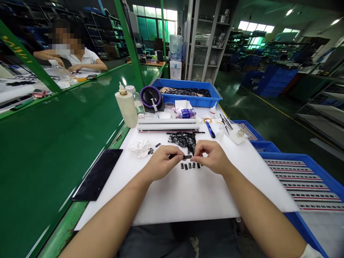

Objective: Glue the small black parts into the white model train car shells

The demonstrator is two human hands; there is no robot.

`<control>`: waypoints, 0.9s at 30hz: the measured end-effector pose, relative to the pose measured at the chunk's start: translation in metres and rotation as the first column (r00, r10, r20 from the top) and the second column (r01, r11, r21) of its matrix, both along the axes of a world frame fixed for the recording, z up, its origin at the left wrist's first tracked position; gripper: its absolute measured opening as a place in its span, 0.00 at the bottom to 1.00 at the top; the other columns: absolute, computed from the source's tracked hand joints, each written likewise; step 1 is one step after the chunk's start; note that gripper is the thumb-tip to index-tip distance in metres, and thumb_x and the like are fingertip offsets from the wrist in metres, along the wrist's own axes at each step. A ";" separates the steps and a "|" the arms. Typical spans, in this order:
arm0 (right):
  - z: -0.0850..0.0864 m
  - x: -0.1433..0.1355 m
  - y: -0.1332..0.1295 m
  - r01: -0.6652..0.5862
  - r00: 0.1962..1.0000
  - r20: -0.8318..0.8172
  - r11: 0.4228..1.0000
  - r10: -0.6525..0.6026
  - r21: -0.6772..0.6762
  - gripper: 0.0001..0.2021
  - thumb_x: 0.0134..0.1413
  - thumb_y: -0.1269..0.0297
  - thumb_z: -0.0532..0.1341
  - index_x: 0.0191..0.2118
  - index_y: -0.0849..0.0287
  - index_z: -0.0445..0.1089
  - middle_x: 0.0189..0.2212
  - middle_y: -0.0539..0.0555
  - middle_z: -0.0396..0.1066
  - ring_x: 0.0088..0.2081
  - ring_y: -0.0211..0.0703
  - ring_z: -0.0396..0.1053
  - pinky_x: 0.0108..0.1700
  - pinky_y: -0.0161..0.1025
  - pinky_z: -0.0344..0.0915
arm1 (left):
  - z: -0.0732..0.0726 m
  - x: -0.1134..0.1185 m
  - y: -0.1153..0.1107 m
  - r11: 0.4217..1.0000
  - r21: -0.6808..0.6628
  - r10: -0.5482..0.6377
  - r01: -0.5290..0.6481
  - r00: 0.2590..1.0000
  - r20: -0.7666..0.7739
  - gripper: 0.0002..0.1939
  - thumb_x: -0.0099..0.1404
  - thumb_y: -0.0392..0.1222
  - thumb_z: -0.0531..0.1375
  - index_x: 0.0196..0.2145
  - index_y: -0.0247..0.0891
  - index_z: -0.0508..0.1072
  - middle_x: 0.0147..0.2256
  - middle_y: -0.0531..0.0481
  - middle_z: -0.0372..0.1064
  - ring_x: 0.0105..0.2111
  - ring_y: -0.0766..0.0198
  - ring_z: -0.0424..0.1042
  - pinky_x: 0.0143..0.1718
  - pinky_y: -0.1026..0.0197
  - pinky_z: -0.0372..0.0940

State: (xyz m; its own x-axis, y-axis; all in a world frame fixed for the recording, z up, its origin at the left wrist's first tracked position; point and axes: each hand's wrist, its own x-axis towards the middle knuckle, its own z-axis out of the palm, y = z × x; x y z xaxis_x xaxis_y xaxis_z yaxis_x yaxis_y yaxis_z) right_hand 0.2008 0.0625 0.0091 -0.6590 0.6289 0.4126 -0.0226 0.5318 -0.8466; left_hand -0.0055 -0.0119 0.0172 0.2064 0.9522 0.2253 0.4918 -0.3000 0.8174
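Currently both hands meet over the middle of the white tabletop [188, 193]. Left hand [161, 163]: fingers pinched on the left end of a small black strip piece [185, 157]. Right hand [211, 157]: fingers pinched on the right end of the same piece. The piece is held level, just above the tabletop, between the two thumbs.

Directly below the held piece: a short row of small black clips [190, 165] lying flat on the tabletop, side by side, near but not touching the fingers. Just behind the hands: a loose pile of black parts [182, 139], a few spilling toward the right hand.

Behind the pile, a long white bar with a red stripe [168, 126] lies crosswise. A blue-handled tool [210, 129] lies to its right. A cream bottle [126, 106] stands at the far left corner of the tabletop. A crumpled white wipe [139, 147] sits left of the pile. A flat black panel [98, 173] lies on the left edge, partly over the green bench.

Far end: blue bin [188, 98] holding dark parts. Right side: blue tray [317, 168] holding white striped bars in rows.

Another person sits at the far left bench [77, 61], hands on their own work.
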 end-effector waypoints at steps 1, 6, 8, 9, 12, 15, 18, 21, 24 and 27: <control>0.000 0.002 0.002 0.058 0.998 -0.024 0.998 -0.058 0.026 0.12 0.47 0.62 0.71 0.24 0.58 0.68 0.24 0.49 0.67 0.26 0.37 0.64 0.28 0.35 0.64 | -0.001 0.000 0.000 0.999 0.018 0.033 -0.032 0.999 -0.022 0.12 0.66 0.41 0.55 0.30 0.37 0.76 0.28 0.51 0.72 0.30 0.64 0.68 0.33 0.62 0.60; -0.002 0.019 0.025 0.534 0.804 -0.320 0.845 -0.501 0.019 0.12 0.51 0.61 0.67 0.26 0.57 0.63 0.22 0.46 0.61 0.24 0.35 0.61 0.27 0.34 0.61 | -0.007 0.005 0.001 0.980 0.142 0.173 -0.142 0.954 -0.243 0.13 0.67 0.41 0.54 0.34 0.39 0.78 0.30 0.48 0.74 0.34 0.60 0.70 0.38 0.59 0.62; -0.005 0.023 0.035 0.652 0.688 -0.358 0.754 -0.631 -0.076 0.10 0.55 0.59 0.64 0.29 0.57 0.63 0.22 0.45 0.61 0.23 0.35 0.62 0.27 0.35 0.62 | -0.010 0.007 0.002 0.974 0.156 0.203 -0.163 0.935 -0.292 0.13 0.68 0.43 0.55 0.40 0.40 0.79 0.33 0.47 0.75 0.36 0.58 0.70 0.39 0.57 0.64; -0.007 0.024 0.038 0.680 0.665 -0.337 0.727 -0.667 -0.097 0.09 0.56 0.59 0.62 0.30 0.57 0.64 0.22 0.45 0.62 0.23 0.36 0.63 0.28 0.35 0.64 | -0.010 0.007 0.003 0.971 0.154 0.223 -0.184 0.928 -0.299 0.14 0.68 0.44 0.55 0.43 0.40 0.79 0.35 0.47 0.75 0.36 0.58 0.71 0.40 0.57 0.64; -0.016 0.018 0.042 0.689 0.723 -0.140 0.722 -0.676 0.071 0.08 0.60 0.61 0.57 0.39 0.59 0.70 0.32 0.53 0.72 0.34 0.43 0.72 0.38 0.41 0.71 | -0.011 0.007 0.004 0.955 0.142 0.292 -0.261 0.913 -0.286 0.14 0.67 0.46 0.56 0.45 0.41 0.78 0.37 0.47 0.76 0.34 0.59 0.71 0.39 0.57 0.66; -0.024 0.002 0.035 0.559 0.738 0.185 0.741 -0.649 0.371 0.15 0.60 0.71 0.53 0.48 0.65 0.72 0.51 0.63 0.71 0.54 0.51 0.68 0.58 0.48 0.64 | -0.010 0.004 0.006 0.939 0.156 0.340 -0.307 0.900 -0.272 0.13 0.66 0.45 0.57 0.42 0.40 0.77 0.35 0.48 0.76 0.32 0.60 0.71 0.37 0.57 0.66; -0.023 -0.018 0.030 0.401 0.589 0.461 0.735 -0.664 0.547 0.20 0.56 0.76 0.54 0.53 0.73 0.69 0.61 0.71 0.60 0.66 0.59 0.53 0.67 0.52 0.51 | -0.011 0.001 0.007 0.941 0.163 0.332 -0.297 0.903 -0.274 0.10 0.65 0.43 0.57 0.37 0.40 0.77 0.33 0.49 0.76 0.31 0.60 0.70 0.35 0.59 0.65; -0.010 -0.038 0.039 0.277 0.354 0.649 0.738 -0.673 0.615 0.23 0.56 0.77 0.55 0.58 0.79 0.65 0.63 0.76 0.55 0.68 0.62 0.47 0.66 0.51 0.50 | -0.011 0.000 0.008 0.955 0.123 0.296 -0.270 0.903 -0.313 0.08 0.62 0.42 0.57 0.35 0.42 0.77 0.30 0.51 0.75 0.30 0.60 0.71 0.33 0.60 0.63; 0.007 -0.054 0.063 0.319 0.237 0.714 0.747 -0.658 0.583 0.17 0.59 0.76 0.55 0.51 0.78 0.70 0.54 0.78 0.66 0.60 0.62 0.62 0.59 0.50 0.61 | -0.011 -0.002 0.007 0.952 0.053 0.299 -0.301 0.881 -0.365 0.08 0.61 0.42 0.58 0.34 0.43 0.77 0.29 0.52 0.75 0.31 0.59 0.71 0.31 0.60 0.61; 0.020 -0.065 0.091 0.373 0.140 0.756 0.741 -0.639 0.558 0.14 0.63 0.67 0.59 0.50 0.69 0.70 0.49 0.68 0.71 0.50 0.53 0.71 0.52 0.50 0.68 | -0.012 -0.005 0.007 0.935 0.014 0.330 -0.353 0.860 -0.389 0.08 0.61 0.44 0.58 0.36 0.44 0.76 0.30 0.52 0.75 0.32 0.57 0.72 0.30 0.60 0.59</control>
